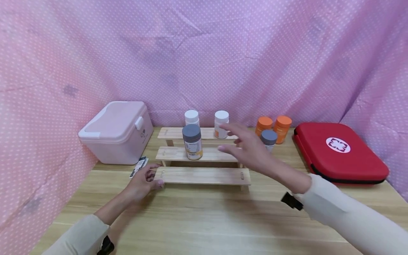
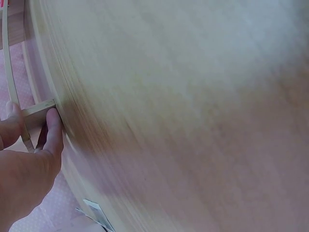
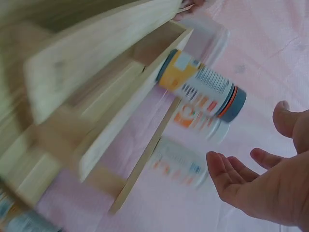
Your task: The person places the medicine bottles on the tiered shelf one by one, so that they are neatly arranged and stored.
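A three-tier wooden display rack [image 1: 204,175] stands on the table. My left hand [image 1: 143,182] grips the left end of its lowest step, thumb and fingers on the wood in the left wrist view. On the middle tier stands a grey-capped supplement bottle [image 1: 192,141], upright. Two white-capped bottles, one on the left [image 1: 191,117] and one on the right [image 1: 220,131], stand on the top tier. My right hand [image 1: 245,147] hovers over the rack's right side, thumb and fingers spread apart and holding nothing; in the right wrist view the grey-capped bottle [image 3: 207,87] is beyond its fingertips.
Right of the rack stand two orange-capped bottles [image 1: 282,131] and another grey-capped bottle [image 1: 268,137], partly behind my right hand. A red first-aid case [image 1: 338,152] lies farther right. At left sit a pale pink lidded box [image 1: 118,131] and a printed card [image 1: 140,164].
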Demonstrator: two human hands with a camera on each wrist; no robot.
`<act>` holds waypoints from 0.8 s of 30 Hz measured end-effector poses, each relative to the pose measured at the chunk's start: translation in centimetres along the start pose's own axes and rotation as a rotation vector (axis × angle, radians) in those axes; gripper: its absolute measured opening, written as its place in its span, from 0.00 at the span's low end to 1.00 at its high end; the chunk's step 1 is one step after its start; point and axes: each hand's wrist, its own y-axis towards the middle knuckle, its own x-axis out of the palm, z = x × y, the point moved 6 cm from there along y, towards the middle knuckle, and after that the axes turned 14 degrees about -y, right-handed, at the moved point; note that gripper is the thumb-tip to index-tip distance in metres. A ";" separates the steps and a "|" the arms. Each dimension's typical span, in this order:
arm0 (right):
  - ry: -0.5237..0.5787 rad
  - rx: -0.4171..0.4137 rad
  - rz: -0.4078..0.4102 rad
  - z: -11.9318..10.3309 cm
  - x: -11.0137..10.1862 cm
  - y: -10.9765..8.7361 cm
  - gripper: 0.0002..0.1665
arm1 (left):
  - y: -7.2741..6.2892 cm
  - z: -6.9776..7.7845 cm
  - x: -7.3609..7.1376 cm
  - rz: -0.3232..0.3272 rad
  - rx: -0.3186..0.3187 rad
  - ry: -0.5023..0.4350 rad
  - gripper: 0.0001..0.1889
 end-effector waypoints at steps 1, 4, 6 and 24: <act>-0.016 0.010 0.023 0.6 -0.6 -0.7 0.34 | 0.0 0.0 0.0 -0.004 0.005 0.000 0.32; -0.064 0.035 0.085 2.3 -2.3 -2.5 0.33 | 0.0 0.1 0.0 -0.010 0.016 -0.001 0.32; -0.090 0.083 0.109 3.6 -3.4 -3.6 0.31 | 0.0 0.1 0.0 -0.015 0.023 0.002 0.32; -0.189 0.382 0.023 12.9 -6.5 -6.2 0.37 | 0.0 0.0 0.1 -0.011 0.024 -0.009 0.32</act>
